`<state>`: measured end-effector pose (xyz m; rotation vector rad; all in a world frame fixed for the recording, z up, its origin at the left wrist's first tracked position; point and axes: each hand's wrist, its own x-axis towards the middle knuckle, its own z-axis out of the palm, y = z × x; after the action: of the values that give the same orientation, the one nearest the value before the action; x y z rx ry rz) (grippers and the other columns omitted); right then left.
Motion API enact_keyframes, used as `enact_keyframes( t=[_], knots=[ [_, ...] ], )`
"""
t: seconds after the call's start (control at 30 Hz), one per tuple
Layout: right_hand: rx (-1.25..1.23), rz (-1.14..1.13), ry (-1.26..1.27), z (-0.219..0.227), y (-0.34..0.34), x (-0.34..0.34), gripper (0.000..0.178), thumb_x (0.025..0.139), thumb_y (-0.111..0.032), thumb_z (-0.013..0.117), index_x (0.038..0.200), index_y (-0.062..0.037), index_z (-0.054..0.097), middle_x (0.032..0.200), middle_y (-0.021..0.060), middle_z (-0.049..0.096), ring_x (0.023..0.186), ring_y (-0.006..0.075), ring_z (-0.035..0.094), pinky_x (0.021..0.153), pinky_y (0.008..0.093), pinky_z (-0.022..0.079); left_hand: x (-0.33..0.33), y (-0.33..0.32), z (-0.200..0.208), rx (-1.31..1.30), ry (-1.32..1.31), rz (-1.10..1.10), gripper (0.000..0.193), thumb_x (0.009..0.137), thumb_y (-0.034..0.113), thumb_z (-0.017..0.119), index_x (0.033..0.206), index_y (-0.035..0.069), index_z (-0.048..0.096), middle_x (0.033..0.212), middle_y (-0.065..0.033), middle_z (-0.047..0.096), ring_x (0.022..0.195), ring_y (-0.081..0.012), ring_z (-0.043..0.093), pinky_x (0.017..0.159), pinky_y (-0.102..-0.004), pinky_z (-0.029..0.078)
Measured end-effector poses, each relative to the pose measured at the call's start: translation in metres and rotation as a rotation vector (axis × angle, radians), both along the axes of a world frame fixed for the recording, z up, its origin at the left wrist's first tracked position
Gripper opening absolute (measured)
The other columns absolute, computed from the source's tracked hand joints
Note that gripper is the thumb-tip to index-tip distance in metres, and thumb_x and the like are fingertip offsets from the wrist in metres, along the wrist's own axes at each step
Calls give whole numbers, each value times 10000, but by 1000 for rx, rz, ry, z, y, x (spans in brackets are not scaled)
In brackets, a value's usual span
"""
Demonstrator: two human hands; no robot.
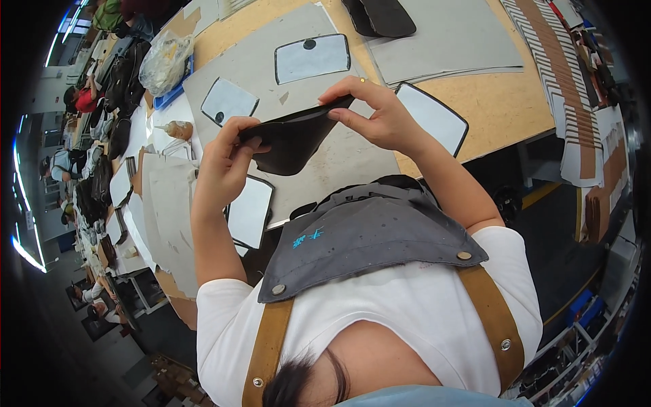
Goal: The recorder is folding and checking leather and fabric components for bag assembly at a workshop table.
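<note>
Black, leather-looking flat piece (296,146), held up over the near middle of the tan worktable (500,112), tilted, upper edge bowed; can't tell if one layer or two. Left hand (232,154) narrow, pinching its left end. Right hand (380,117) narrow too, thumb and fingers gripping the right corner. Beneath: large grey board (369,159), flat on the table, scuffed, a few small torn bits on it. Dark-edged panels around: far white panel (312,62) with round black spot; left white panel (228,102), also spotted; right white panel (432,117), partly behind the right hand; near white panel (251,211) beside the left forearm. Far right, dark pieces (381,17) lie overlapped by grey sheets (454,41). Right table edge: long row of white-and-brown stacked parts (566,88). Left side: clear plastic bag (165,62) in a blue tray (163,102), nozzle bottle (178,129) with amber contents nearby. Room: farther left, dark goods (121,139) heaped along benches, several people incl. one in a red top (86,102), bright light strips (27,252). Right, dark floor (553,230), blue bin (588,310) on near side. Wearer in grey apron (369,227), tan straps.
</note>
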<state>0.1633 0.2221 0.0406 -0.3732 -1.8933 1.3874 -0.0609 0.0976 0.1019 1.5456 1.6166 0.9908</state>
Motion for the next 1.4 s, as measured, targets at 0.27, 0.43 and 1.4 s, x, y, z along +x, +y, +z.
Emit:
enact_keyframes(
  t=[0.27,0.43,1.4],
  knots=[
    [38,-66,-16,4,-2,2,170,811,-36,626,981,-35,612,915,24,628,838,118,566,719,231,425,-2,3,-13,-21,-303,-25,173,894,-44,448,1056,-16,500,931,-62,574,873,-120,575,794,-287,530],
    [6,-78,-36,5,-4,1,142,809,-43,631,949,-34,617,889,14,626,808,94,551,696,219,416,-2,3,-17,-17,-346,-24,168,898,-38,452,1058,-14,497,938,-66,574,876,-121,575,800,-290,531],
    [-101,-97,-78,15,-18,6,68,825,-18,595,889,-29,574,805,-29,535,703,32,449,596,159,340,22,7,-4,146,114,37,106,831,31,607,933,11,624,866,-23,540,705,-68,542,571,-185,452]
  ],
)
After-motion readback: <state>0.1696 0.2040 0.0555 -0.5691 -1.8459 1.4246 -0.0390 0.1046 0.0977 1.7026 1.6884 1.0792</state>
